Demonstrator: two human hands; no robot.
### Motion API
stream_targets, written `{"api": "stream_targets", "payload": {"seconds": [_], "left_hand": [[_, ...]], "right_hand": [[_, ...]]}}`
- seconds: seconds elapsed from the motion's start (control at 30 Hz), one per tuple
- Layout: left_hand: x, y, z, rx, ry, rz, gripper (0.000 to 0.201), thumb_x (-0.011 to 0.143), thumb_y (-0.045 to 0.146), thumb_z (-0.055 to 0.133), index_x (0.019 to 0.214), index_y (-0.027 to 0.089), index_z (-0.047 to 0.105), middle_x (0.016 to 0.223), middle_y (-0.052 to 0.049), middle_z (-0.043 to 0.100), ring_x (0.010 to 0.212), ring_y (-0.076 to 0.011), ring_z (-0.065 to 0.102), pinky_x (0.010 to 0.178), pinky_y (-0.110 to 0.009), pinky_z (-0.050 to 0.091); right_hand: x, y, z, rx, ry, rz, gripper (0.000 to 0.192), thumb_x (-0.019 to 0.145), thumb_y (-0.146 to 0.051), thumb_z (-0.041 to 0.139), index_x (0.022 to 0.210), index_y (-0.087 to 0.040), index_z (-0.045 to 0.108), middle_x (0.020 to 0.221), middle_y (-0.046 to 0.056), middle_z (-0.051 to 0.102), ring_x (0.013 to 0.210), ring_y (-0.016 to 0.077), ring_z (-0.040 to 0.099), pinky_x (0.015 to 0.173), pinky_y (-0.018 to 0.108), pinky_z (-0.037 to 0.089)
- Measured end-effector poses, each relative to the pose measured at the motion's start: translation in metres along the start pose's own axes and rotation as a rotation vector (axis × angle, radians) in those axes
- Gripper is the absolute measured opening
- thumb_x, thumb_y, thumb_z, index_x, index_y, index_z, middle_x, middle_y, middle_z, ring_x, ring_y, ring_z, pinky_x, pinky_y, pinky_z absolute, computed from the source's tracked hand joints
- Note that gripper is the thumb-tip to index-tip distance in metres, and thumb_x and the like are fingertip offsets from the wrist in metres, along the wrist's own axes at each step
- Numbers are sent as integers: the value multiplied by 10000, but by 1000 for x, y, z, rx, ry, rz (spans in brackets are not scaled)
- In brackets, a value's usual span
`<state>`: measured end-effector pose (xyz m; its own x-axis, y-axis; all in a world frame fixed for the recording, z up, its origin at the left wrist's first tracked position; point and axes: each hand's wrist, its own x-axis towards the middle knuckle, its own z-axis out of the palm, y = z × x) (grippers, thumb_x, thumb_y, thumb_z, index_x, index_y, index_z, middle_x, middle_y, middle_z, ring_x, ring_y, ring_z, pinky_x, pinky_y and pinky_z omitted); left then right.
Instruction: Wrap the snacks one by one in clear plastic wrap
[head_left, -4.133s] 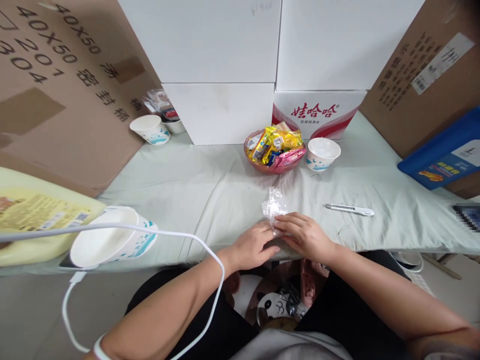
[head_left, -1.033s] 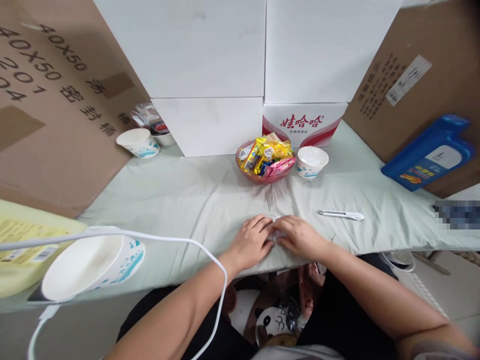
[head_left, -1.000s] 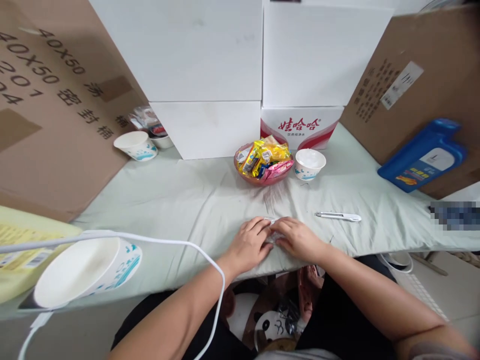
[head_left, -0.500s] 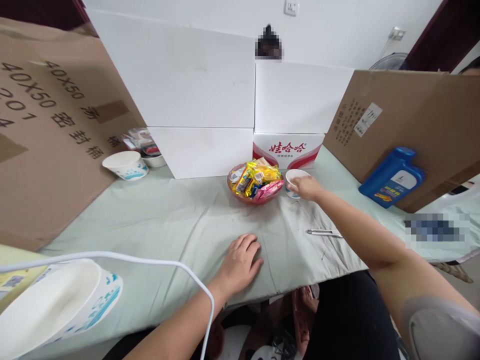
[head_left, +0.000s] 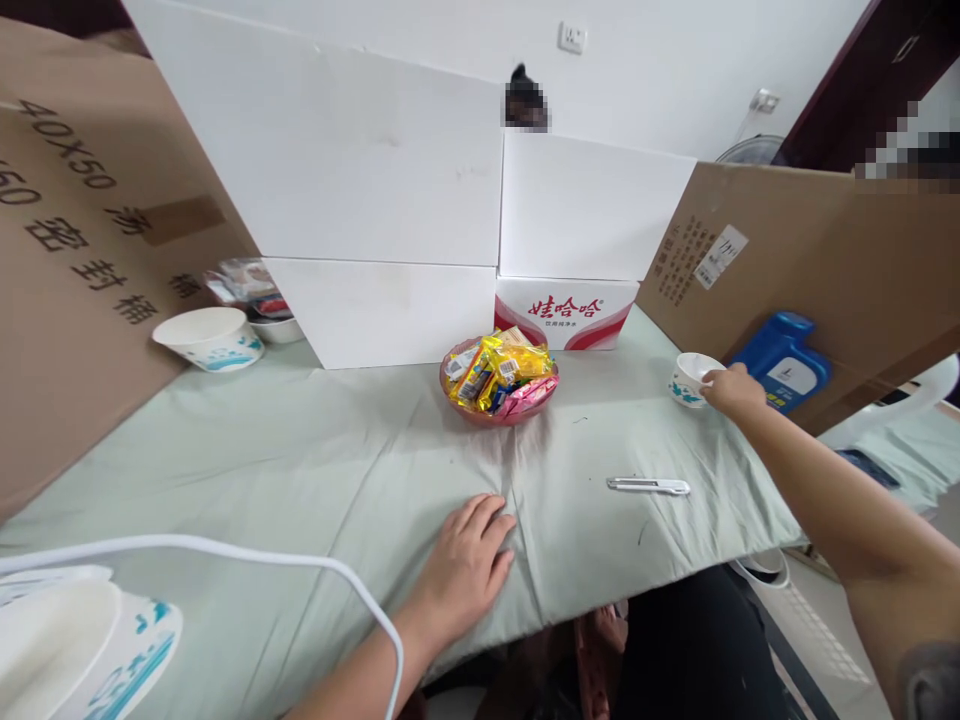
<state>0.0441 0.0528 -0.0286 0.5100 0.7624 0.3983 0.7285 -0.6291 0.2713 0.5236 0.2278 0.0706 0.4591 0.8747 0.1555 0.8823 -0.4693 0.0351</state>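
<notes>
A pale green cloth covers the counter (head_left: 315, 440), hemmed in at the back by stacked white boxes (head_left: 375, 190) and at either side by leaning brown cartons (head_left: 810, 240), with a white wall and socket behind. The right hand (head_left: 733, 390), arm stretched far out to the right side of the counter, has its fingers closed on the rim of a small white paper cup (head_left: 690, 376) printed with blue-green marks; the cup stands upright on the cloth, just in front of a blue plastic jug (head_left: 780, 362) that leans against the right-hand carton. The left hand (head_left: 463, 566) lies flat, palm down and fingers loosely spread, on the cloth near the front edge, holding nothing. Between the two hands lies a slim white utility knife (head_left: 648, 486), apart from both. At the middle of the counter, against a red-and-white printed box (head_left: 570, 312), sits a pink bowl (head_left: 496, 410) heaped with bright yellow and pink snack packets. A larger paper bowl (head_left: 207, 338) stands at the far left, and another paper bowl (head_left: 82, 650) fills the near left corner, where a white cable (head_left: 225, 548) arcs across the view.
</notes>
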Motion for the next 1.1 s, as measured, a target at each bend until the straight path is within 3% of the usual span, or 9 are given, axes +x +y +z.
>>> {"api": "stream_targets", "payload": {"seconds": [0.13, 0.33, 0.47, 0.57, 0.63, 0.7, 0.87, 1.0, 1.1], "left_hand": [[3, 1, -2, -10, -21, -11, 278, 825, 187, 553, 1099, 208, 590, 1222, -98, 581, 1170, -288, 521, 944, -476, 493], [2, 0, -6, -36, -74, -31, 286, 830, 180, 569, 1114, 207, 591, 1251, -103, 566, 1193, -291, 499, 967, -486, 481], [2, 1, -6, -48, -83, -44, 284, 828, 173, 569, 1110, 206, 592, 1254, -105, 560, 1203, -294, 488, 976, -489, 472], [2, 1, -5, -54, -67, -41, 280, 826, 171, 561, 1101, 210, 595, 1255, -101, 558, 1201, -290, 489, 977, -483, 471], [2, 0, -5, -56, -56, -41, 275, 827, 172, 556, 1096, 212, 598, 1249, -99, 560, 1192, -286, 495, 977, -483, 470], [3, 0, -5, -60, -57, -39, 270, 828, 175, 554, 1092, 212, 599, 1238, -98, 565, 1182, -284, 501, 973, -482, 474], [3, -2, -4, -53, -59, -22, 276, 828, 175, 561, 1100, 206, 596, 1239, -102, 565, 1185, -289, 498, 968, -487, 477], [1, -1, -2, -40, -37, -18, 284, 824, 160, 555, 1101, 208, 594, 1240, -96, 566, 1187, -283, 500, 968, -485, 476], [0, 0, -1, -37, -33, -21, 285, 828, 165, 557, 1108, 207, 589, 1238, -94, 564, 1185, -281, 500, 964, -485, 477]], "right_hand": [[29, -17, 9, 152, -20, -22, 340, 732, -205, 650, 1061, -152, 720, 1090, 191, 636, 1015, 328, 613, 841, 414, 491], [63, -88, 6, 502, 37, -290, 669, 785, -206, 586, 1427, -132, 413, 1385, 190, 489, 1145, 263, 573, 943, 386, 480], [31, -144, 12, 675, -68, -556, 476, 801, -220, 608, 1275, -190, 580, 1256, 111, 619, 1008, 200, 638, 876, 344, 529], [-12, -182, 20, 758, -175, -952, 421, 768, -309, 703, 1174, -210, 644, 1276, 97, 607, 1069, 218, 618, 830, 342, 549], [-35, -200, 23, 737, -145, -1103, 432, 721, -383, 765, 1102, -200, 677, 1280, 120, 597, 1152, 260, 581, 859, 374, 540], [-49, -208, 21, 677, -78, -1138, 431, 707, -416, 782, 1061, -187, 689, 1243, 133, 617, 1180, 277, 567, 939, 414, 503], [-49, -172, 12, 556, -62, -1071, 406, 765, -422, 725, 1102, -203, 671, 1249, 111, 633, 1130, 263, 605, 913, 394, 514], [-39, -97, 13, 495, -148, -867, 364, 792, -397, 674, 1100, -204, 664, 1141, 82, 690, 910, 216, 676, 830, 345, 536], [-33, -39, 16, 418, -111, -632, 378, 788, -404, 665, 1109, -204, 658, 1095, 82, 703, 844, 214, 682, 806, 330, 524]]}}
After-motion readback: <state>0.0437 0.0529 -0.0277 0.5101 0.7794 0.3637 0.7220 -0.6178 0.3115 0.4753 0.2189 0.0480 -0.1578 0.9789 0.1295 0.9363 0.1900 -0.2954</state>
